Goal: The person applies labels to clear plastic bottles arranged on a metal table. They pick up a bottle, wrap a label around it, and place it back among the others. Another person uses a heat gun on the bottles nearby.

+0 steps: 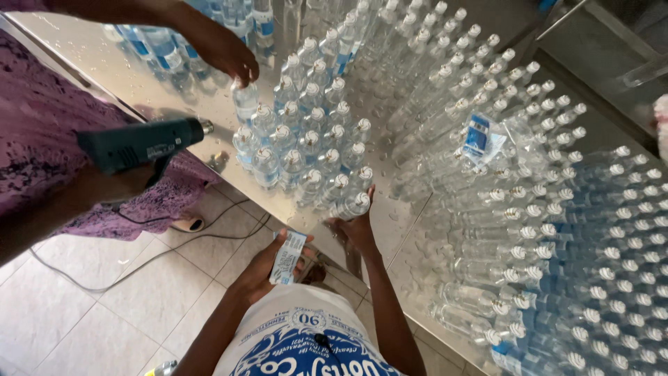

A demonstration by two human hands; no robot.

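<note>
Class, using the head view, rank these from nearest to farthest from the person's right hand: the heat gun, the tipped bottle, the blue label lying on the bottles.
1. Tipped bottle, at the right hand.
2. Blue label, up right on the bottles.
3. Heat gun, far left, held by another person.

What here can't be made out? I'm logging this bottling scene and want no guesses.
Head view only:
- Left hand: its palm is hidden by the label strip it holds.
- Right hand: its fingertips are hidden behind the bottle it touches.
- Co-worker's hand: the arm is cut off by the top edge.
- Heat gun: the grip is partly hidden by the co-worker's other hand.
- Far bottles: too crowded to count.
</note>
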